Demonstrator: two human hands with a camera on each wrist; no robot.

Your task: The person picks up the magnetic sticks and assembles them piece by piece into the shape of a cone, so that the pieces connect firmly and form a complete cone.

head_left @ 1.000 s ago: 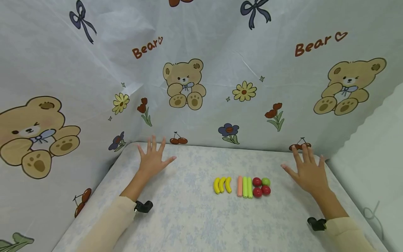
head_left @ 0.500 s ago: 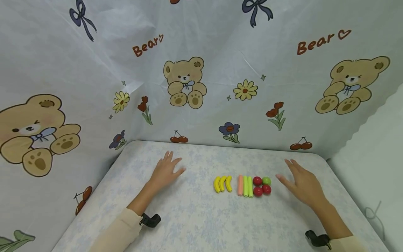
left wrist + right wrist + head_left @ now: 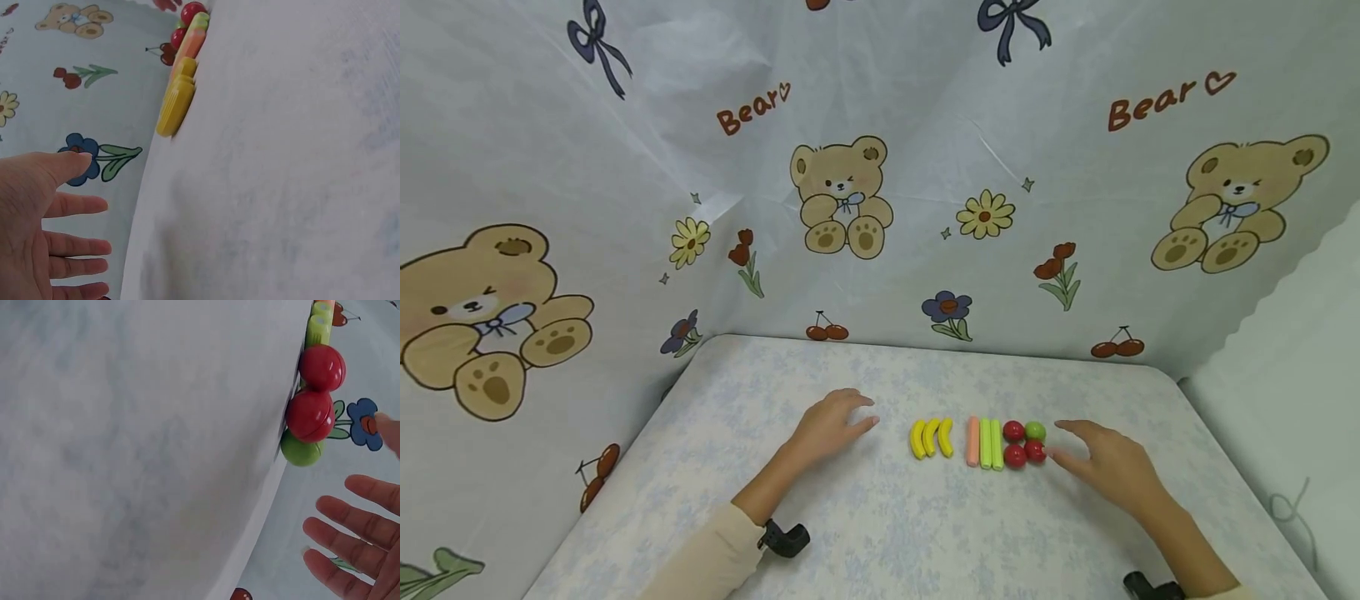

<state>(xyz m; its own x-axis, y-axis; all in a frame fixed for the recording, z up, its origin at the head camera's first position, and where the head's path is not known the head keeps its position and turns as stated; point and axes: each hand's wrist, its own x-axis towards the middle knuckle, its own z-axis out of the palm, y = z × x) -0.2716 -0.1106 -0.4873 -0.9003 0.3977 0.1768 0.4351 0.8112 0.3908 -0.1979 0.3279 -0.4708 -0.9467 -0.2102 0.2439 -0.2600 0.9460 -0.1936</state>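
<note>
Three small yellow toy bananas [image 3: 930,438] lie side by side on the table. To their right are one orange stick [image 3: 973,442] and two light green sticks [image 3: 991,444]. Beyond these, three red balls [image 3: 1014,456] and one green ball [image 3: 1035,431] form a compact block, touching the sticks' side or nearly so. My left hand [image 3: 827,429] hovers left of the bananas, fingers extended, holding nothing. My right hand [image 3: 1112,467] is just right of the balls, its thumb tip close to the nearest red ball [image 3: 310,417]. In the right wrist view, its relaxed fingers hold nothing.
A pale, blue-mottled table [image 3: 880,533] carries all the pieces. Behind and left hangs a white cloth [image 3: 910,100] printed with bears and flowers. At the right is a white surface with a thin cable [image 3: 1292,512]. Each wrist wears a black camera mount [image 3: 786,540].
Both hands have come down and inward from the far corners, the left toward the bananas and the right toward the balls. Their spread fingers have drawn closer together. The pieces stay put.
</note>
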